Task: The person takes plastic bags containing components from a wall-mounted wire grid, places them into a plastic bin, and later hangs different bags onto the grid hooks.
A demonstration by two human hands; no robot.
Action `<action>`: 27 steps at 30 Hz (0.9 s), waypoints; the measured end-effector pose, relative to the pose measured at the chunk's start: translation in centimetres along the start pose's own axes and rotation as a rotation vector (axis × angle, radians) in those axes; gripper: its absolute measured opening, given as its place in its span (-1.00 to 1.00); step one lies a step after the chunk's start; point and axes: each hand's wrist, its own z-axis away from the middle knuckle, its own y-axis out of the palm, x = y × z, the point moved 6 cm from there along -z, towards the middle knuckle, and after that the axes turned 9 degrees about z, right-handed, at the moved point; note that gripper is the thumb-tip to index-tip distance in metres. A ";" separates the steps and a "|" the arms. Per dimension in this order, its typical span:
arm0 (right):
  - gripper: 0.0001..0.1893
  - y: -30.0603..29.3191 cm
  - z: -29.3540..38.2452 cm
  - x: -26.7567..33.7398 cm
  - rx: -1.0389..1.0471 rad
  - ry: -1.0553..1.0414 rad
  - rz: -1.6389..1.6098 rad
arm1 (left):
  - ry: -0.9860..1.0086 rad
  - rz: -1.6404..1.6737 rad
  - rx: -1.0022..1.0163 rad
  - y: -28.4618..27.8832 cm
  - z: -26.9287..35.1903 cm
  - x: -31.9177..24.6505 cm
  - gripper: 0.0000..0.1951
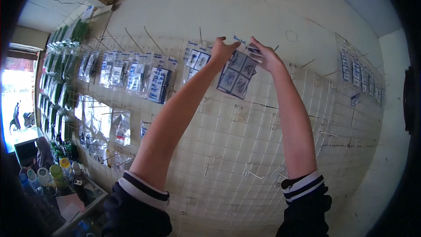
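Note:
Both my arms reach up in front of a white wire grid (230, 151) on the wall. Between my hands hangs a tilted clear packet of flat, dark-edged cards (237, 74), with blue handwriting along its top. My left hand (225, 51) is at the packet's upper left edge, thumb and finger apart; whether it grips the plastic is unclear. My right hand (265, 55) holds the upper right side, its fingers partly behind the plastic. Just left of my left hand, another packet with pale panels (197, 60) hangs on the grid.
Bagged goods (138, 72) hang from long metal hooks on the left. Past them is a rack of green packets (61, 72). Bottles (56, 174) and papers (70, 205) lie on a counter at lower left. Several small cards (357, 72) hang at right; bare hooks (306, 64) jut out.

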 end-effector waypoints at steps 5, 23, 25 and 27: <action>-0.60 1.4 0.6 1.1 0.015 0.020 0.007 | 0.060 0.295 0.176 2.8 -3.8 1.0 -0.73; -0.77 0.3 1.7 3.6 -0.251 -0.509 0.070 | 0.262 0.174 -0.061 2.2 -1.6 -1.0 -0.79; -0.79 -0.1 2.1 3.5 -0.239 -0.502 0.079 | 0.286 0.235 -0.015 2.5 -0.3 -2.0 -0.84; -0.79 -0.5 3.8 4.7 -0.324 -0.572 0.202 | 0.306 0.183 -0.021 2.3 1.2 -3.2 -0.83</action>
